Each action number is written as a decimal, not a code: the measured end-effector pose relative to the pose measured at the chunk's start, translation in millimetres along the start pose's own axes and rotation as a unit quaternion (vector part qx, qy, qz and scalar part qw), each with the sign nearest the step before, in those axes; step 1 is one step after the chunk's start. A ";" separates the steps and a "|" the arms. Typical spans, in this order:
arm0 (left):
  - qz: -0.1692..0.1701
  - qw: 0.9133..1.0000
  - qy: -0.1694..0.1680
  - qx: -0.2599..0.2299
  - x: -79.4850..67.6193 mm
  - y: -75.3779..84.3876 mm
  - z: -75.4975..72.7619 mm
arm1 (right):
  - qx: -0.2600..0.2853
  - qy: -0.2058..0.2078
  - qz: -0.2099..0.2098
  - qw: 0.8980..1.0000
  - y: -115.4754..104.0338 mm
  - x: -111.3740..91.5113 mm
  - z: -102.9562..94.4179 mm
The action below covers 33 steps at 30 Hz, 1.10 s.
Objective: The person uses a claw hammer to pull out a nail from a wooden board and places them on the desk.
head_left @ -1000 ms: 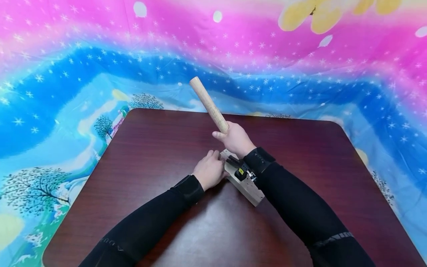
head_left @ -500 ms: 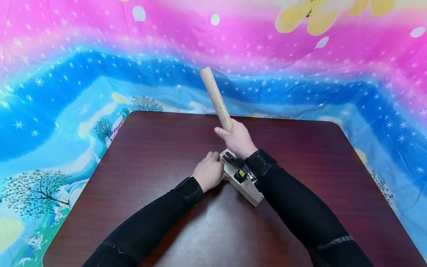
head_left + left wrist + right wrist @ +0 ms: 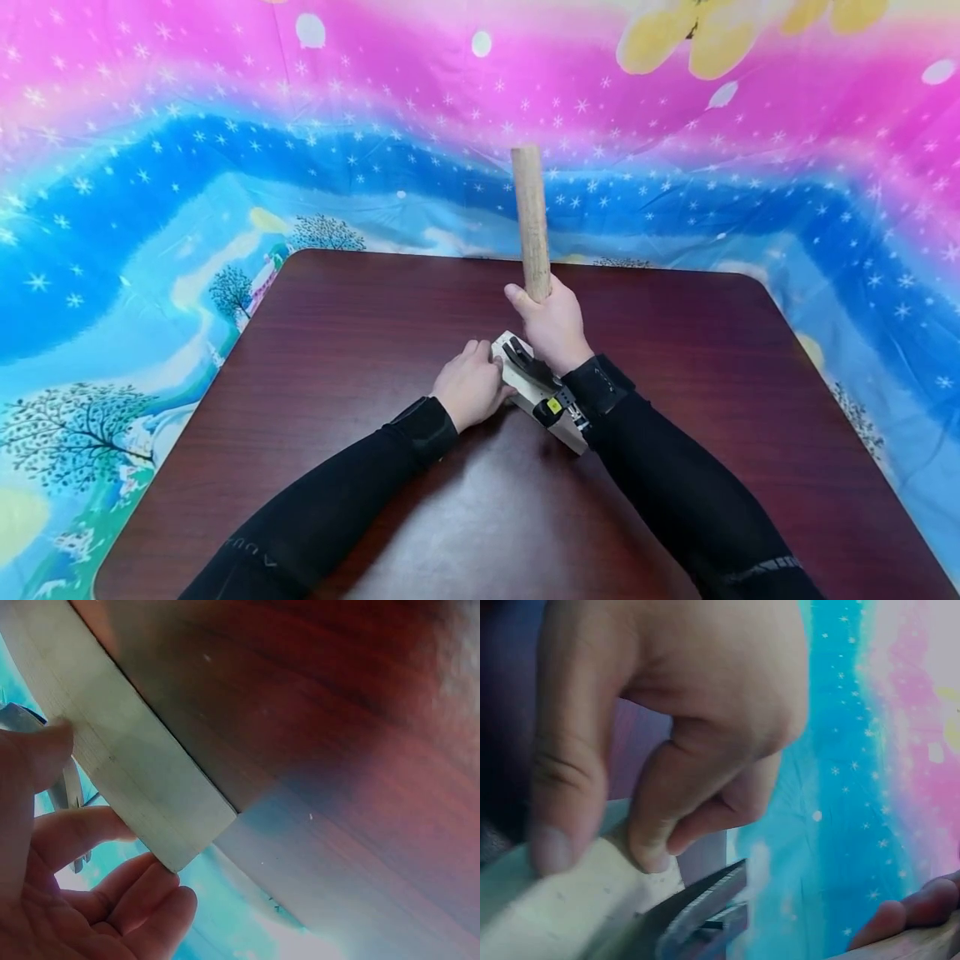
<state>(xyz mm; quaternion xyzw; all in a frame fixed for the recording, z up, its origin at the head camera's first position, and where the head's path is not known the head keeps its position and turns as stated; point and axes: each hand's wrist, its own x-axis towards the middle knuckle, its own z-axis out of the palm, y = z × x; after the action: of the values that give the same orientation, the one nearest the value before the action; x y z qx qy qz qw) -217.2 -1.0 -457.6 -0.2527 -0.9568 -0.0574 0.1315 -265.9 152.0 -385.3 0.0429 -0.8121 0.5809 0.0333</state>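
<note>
My left hand (image 3: 471, 383) grips the far end of a pale wooden block (image 3: 521, 377), thumb on one side and fingers curled on the other. Small dark marks dot the block's top in the right wrist view. My right hand (image 3: 558, 329) is wrapped round the wooden handle of a claw hammer (image 3: 532, 221), whose free end points away from me and upward. The hammer's dark split claw (image 3: 712, 900) lies at the block's top near its far end. A small dark rod shows in the claw's slit; what it is, I cannot tell. My right forearm hides part of the block.
A dark red-brown wooden table (image 3: 360, 325) with rounded corners lies under the block. Behind and beside it hangs a pink and blue patterned cloth (image 3: 420, 108). A small camera (image 3: 553, 407) on my right wrist sits just over the block.
The hammer handle has swung from leaning left to nearly straight, and my right hand has moved right with it. The block's near end has shifted slightly. The left hand has stayed in place.
</note>
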 end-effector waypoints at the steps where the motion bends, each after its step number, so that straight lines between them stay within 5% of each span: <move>1: -0.005 1.000 -0.008 0.004 1.2 0.4 -0.4 | 0.015 0.009 -0.001 1.000 1.7 -1.2 -0.9; 8: -0.013 0.999 -0.004 0.041 4.4 -2.3 -1.5 | 0.087 0.063 -0.017 0.994 8.7 -6.7 -2.8; 18: -0.007 0.999 -0.003 0.033 4.3 -1.1 -0.7 | 0.075 0.006 -0.015 0.997 4.7 -9.7 -18.3; 25: -0.007 0.999 -0.012 0.030 2.9 -1.9 -3.3 | 0.054 -0.044 -0.026 0.997 -34.8 2.9 -40.4; 33: -0.005 0.999 -0.043 0.020 2.1 -2.9 -2.5 | 0.102 -0.060 -0.055 0.991 -96.7 22.7 -59.3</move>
<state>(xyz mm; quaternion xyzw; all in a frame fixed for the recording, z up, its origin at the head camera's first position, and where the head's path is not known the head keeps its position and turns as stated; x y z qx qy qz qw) -219.8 -3.0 -454.7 -0.2476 -0.9638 -0.0280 0.0945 -277.7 176.4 -272.8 0.1255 -0.7458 0.6541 0.0122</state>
